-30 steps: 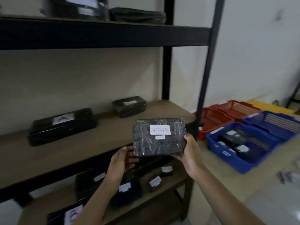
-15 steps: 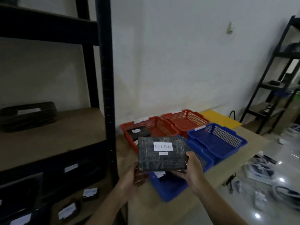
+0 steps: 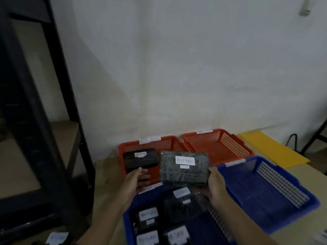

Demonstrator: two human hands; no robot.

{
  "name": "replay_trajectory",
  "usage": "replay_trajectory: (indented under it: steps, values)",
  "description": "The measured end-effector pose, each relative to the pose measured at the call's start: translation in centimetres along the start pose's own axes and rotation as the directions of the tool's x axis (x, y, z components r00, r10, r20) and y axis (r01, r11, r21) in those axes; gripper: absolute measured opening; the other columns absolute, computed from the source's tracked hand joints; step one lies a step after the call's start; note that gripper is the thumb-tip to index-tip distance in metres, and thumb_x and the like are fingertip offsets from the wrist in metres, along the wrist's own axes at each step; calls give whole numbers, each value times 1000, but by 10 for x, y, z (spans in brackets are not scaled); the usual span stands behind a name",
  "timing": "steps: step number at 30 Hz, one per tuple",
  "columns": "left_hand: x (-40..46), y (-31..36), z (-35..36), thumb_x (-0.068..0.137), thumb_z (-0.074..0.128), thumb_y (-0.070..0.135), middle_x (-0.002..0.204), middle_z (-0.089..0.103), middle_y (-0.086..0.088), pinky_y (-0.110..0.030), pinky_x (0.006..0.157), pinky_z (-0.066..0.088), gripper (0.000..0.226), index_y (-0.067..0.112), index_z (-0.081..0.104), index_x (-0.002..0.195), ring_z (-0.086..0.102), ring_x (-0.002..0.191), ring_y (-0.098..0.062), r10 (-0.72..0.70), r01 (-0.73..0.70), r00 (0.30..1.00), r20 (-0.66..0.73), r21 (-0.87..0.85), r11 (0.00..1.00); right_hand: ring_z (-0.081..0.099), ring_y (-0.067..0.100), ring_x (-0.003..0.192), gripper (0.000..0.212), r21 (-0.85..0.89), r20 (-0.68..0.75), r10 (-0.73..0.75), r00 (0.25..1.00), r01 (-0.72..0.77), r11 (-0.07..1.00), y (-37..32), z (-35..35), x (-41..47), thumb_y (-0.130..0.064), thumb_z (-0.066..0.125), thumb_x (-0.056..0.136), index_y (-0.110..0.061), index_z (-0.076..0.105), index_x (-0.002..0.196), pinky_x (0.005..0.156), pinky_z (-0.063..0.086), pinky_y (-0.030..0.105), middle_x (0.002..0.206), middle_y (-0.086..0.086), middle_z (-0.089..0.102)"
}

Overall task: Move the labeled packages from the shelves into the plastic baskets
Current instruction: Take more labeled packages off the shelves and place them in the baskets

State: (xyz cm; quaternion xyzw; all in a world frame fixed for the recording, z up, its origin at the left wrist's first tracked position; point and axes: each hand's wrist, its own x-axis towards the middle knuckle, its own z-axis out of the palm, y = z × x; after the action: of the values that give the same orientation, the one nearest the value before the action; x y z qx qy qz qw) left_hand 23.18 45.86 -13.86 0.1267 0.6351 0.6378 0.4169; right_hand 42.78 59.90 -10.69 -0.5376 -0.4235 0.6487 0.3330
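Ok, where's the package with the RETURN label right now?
In the head view, the RETURN package sits lower centre, held in the right hand over the gap between the left red basket and the near blue basket.

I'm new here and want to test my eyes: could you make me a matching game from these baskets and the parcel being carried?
Things:
1. Held package
2. Left red basket
3. Right red basket
4. Near blue basket

States:
A. holds several labeled packages
B. nothing visible inside
C. gripped by the right hand, above the baskets
D. holds one dark package

Pairs: 1-C, 2-D, 3-B, 4-A
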Motion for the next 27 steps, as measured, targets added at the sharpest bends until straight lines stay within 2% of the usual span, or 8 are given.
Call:
replay_trajectory:
  steps: [5, 8, 12, 16, 18, 22, 24, 27]
  values:
    - [49, 1, 34, 99, 41, 26, 91, 70, -10, -33, 72, 50, 28, 12, 66, 97, 64, 80, -22, -9, 14, 991, -134, 35, 999, 62, 31, 92, 31, -105, 63, 41, 997, -35, 994, -20, 14, 69, -25, 31, 101, -10, 58, 100, 76, 58, 49, 98, 15, 63]
    - [75, 1, 40, 99, 40, 25, 91, 68, -6, -31, 73, 48, 26, 14, 64, 98, 63, 80, -20, 27, -8, 977, -211, 90, 996, 64, 31, 95, 34, -205, 114, 36, 993, -12, 979, -21, 31, 105, -30, 31, 101, -11, 58, 110, 75, 60, 47, 105, 13, 64]
    - [97, 0, 39, 98, 41, 27, 97, 65, -5, -32, 76, 47, 21, 19, 61, 95, 61, 83, -19, 56, -13, 944, -325, 132, 991, 61, 38, 102, 48, -456, 205, 61, 977, 40, 889, -2, 53, 175, -42, 36, 92, -4, 61, 110, 88, 53, 55, 113, 20, 63]
    - [108, -10, 38, 97, 42, 27, 101, 63, -5, -29, 74, 49, 21, 17, 60, 103, 61, 91, -20, 111, -31, 925, -364, 218, 975, 63, 35, 92, 24, -583, 223, 219, 950, -50, 811, -24, 77, 173, -27, 46, 93, -6, 58, 92, 77, 59, 50, 90, 13, 60]
    - [115, -16, 38, 96, 43, 28, 101, 64, -5, -33, 79, 49, 20, 19, 60, 100, 62, 90, -20, 136, -33, 911, -390, 260, 965, 61, 35, 89, 28, -643, 196, 222, 955, -46, 765, -20, 90, 184, -26, 44, 95, -4, 58, 101, 82, 57, 48, 85, 12, 56]
    - [119, -27, 40, 97, 43, 28, 97, 64, -2, -27, 73, 48, 21, 15, 60, 101, 61, 84, -15, 201, -48, 882, -426, 343, 938, 60, 38, 104, 54, -642, 233, 237, 943, -34, 766, 24, 99, 220, -40, 39, 85, -3, 58, 120, 91, 52, 50, 118, 18, 63]
    - [117, -32, 43, 97, 43, 29, 97, 64, -2, -27, 74, 47, 20, 18, 59, 101, 61, 86, -15, 242, -49, 885, -398, 436, 899, 57, 39, 111, 52, -618, 223, 208, 952, -27, 786, 39, 96, 228, -36, 37, 88, -5, 56, 126, 98, 48, 50, 124, 19, 61]
    - [115, -40, 45, 97, 42, 27, 96, 62, 0, -30, 82, 47, 20, 16, 58, 104, 60, 90, -14, 317, -59, 885, -343, 591, 805, 56, 37, 112, 46, -674, 224, 176, 958, 22, 738, 21, 98, 204, -31, 48, 94, 1, 57, 126, 95, 47, 37, 125, 18, 60]
